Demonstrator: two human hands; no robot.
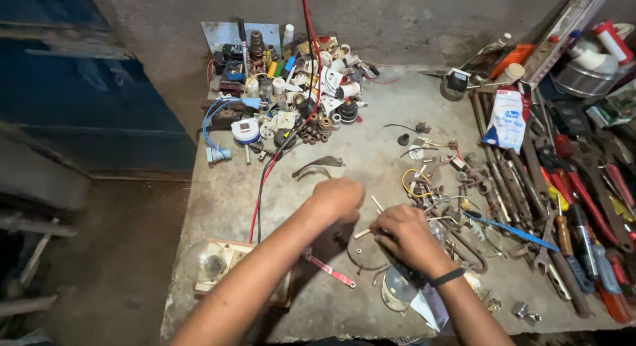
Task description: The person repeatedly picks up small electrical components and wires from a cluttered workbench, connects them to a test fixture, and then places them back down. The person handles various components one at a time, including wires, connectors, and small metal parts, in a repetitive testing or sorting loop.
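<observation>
- A rough grey concrete table (371,167) stands against a bare wall, with a dark blue panel (86,101) off to the left and a dirt floor below it.
- Nearest the table's front edge, a clear glass bulb (202,263) sits on a pale square base, and a thin red strip (331,271) lies just beside the left forearm.
- A round lens-like disc (397,286) rests near the right wrist, which wears a dark band (448,277).
- The right hand (407,236) pinches a short pale stick (363,232); its grip is narrow, closed on that stick, which pokes out to the left just above the table.
- The left hand (338,199) is curled into a loose fist just beside it; I cannot tell whether it holds anything.
- A loop of yellow wire (414,183) lies a little beyond the hands.
- To the right, wrenches, pliers and red-handled screwdrivers (583,200) lie in a crowded spread, with a white pouch (507,117) among them.
- Farthest back, a heap of small electrical parts (291,101) is piled by the wall, and a red cable (311,67) runs through it.
</observation>
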